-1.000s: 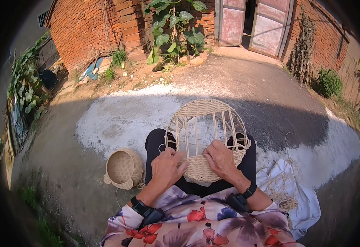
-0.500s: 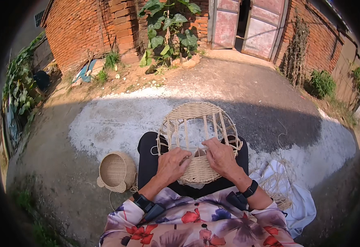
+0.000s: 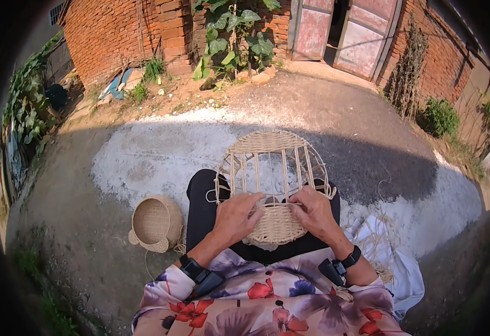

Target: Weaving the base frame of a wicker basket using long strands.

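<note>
Brick walls (image 3: 144, 39) and a weathered double door (image 3: 345, 33) close off the far side of a sunlit yard, with a leafy plant (image 3: 233, 33) climbing between them. Bare ground (image 3: 144, 162), pale and partly in shade, runs up to the seated person, whose lap is covered by black trousers (image 3: 200, 207) and a flowered blouse (image 3: 267, 302).

On the lap stands a half-woven basket (image 3: 273, 168), tilted up and away: its rim and upright stakes rise above both hands, its tightly woven base lies between and just under them. The left hand (image 3: 236, 215) rests on the left side of the woven part, fingers curled over the weave and pinching a strand. The right hand (image 3: 315, 213) grips the right side, fingers bent around the strands near the middle. The two hands nearly meet at the basket's centre.

A white cloth (image 3: 407, 269) with loose fibre (image 3: 379, 241) lies just to the right of the lap. A small finished basket (image 3: 155, 223) sits on the ground to the left, apart from the hands.
</note>
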`<state>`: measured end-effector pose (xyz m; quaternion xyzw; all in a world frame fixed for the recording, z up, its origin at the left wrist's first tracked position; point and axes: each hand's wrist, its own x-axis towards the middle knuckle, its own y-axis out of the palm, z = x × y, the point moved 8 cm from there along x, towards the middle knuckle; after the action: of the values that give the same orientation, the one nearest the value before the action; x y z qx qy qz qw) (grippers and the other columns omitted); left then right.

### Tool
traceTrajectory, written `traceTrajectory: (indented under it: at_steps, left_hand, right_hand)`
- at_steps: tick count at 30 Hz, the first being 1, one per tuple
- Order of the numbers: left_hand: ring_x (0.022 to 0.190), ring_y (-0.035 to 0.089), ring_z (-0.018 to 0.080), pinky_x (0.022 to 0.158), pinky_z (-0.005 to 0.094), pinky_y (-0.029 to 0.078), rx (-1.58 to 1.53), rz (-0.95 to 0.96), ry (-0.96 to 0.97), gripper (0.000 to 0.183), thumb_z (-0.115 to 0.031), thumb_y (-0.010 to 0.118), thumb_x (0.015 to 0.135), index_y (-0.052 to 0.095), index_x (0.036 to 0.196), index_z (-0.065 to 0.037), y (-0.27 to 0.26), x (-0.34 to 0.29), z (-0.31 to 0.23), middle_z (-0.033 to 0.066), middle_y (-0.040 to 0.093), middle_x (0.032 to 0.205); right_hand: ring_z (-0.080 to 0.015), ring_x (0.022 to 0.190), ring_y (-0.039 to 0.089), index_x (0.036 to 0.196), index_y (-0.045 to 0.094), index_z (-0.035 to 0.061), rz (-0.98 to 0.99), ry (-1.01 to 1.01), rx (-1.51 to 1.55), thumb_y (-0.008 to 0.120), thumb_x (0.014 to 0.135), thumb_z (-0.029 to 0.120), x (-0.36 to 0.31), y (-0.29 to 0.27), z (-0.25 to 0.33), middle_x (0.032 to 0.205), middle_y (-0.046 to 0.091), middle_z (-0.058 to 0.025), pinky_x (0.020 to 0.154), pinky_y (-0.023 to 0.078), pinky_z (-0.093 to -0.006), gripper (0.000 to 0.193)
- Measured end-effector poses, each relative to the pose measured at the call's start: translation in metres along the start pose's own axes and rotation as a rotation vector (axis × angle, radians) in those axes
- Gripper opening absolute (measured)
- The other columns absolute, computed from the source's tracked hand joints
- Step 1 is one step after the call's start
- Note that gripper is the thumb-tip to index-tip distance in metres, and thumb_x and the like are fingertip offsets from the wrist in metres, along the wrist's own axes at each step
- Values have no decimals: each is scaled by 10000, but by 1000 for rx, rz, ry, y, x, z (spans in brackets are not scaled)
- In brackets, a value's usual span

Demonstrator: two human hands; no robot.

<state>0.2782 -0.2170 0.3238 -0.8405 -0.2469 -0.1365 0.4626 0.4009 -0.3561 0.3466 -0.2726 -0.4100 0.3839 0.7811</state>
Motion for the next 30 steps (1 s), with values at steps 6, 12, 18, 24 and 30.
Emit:
traceTrajectory:
  at_steps: [6, 12, 18, 24, 30]
  left_hand:
    - [772, 664, 307, 669, 436, 523, 219, 76, 56, 215, -172, 763, 806, 708, 996, -89, -4, 11, -29, 86, 634, 795]
    - [741, 667, 314, 662, 421, 520, -48, -31, 184, 147, -148, 750, 821, 698, 936, -73, 21, 36, -42, 102, 649, 791]
    - [737, 669, 300, 657, 400, 515, -102, 25, 59, 105, -126, 728, 836, 686, 897, -51, 35, 38, -36, 111, 671, 818]
    - [712, 661, 285, 637, 395, 505, -119, 4, 72, 105, -128, 735, 833, 679, 882, -53, 37, 37, -37, 102, 663, 802]
    - [702, 658, 280, 638, 391, 507, -112, 31, 28, 112, -123, 741, 826, 689, 902, -58, 39, 35, -32, 93, 664, 796]
  right_hand:
    - [-342, 817, 598, 911, 622, 40, -100, -8, -24, 681, 846, 54, -5, 0, -1, 884, 542, -130, 709, 483, -440, 89]
    - [-285, 782, 594, 969, 615, 23, -203, -30, 56, 675, 846, 3, -12, -6, 0, 932, 542, -104, 665, 489, -397, 138]
    - [-149, 684, 586, 991, 655, 10, -459, 227, 134, 654, 899, -4, -38, -72, -45, 849, 579, -70, 600, 462, -299, 93]
    - [-329, 826, 630, 955, 659, 22, -192, 3, -197, 632, 816, -4, -11, -45, -10, 892, 573, -128, 676, 517, -418, 144]
    - [-361, 889, 588, 892, 593, 18, 12, 6, -296, 594, 833, 30, -2, -23, -9, 926, 518, -147, 760, 504, -453, 60]
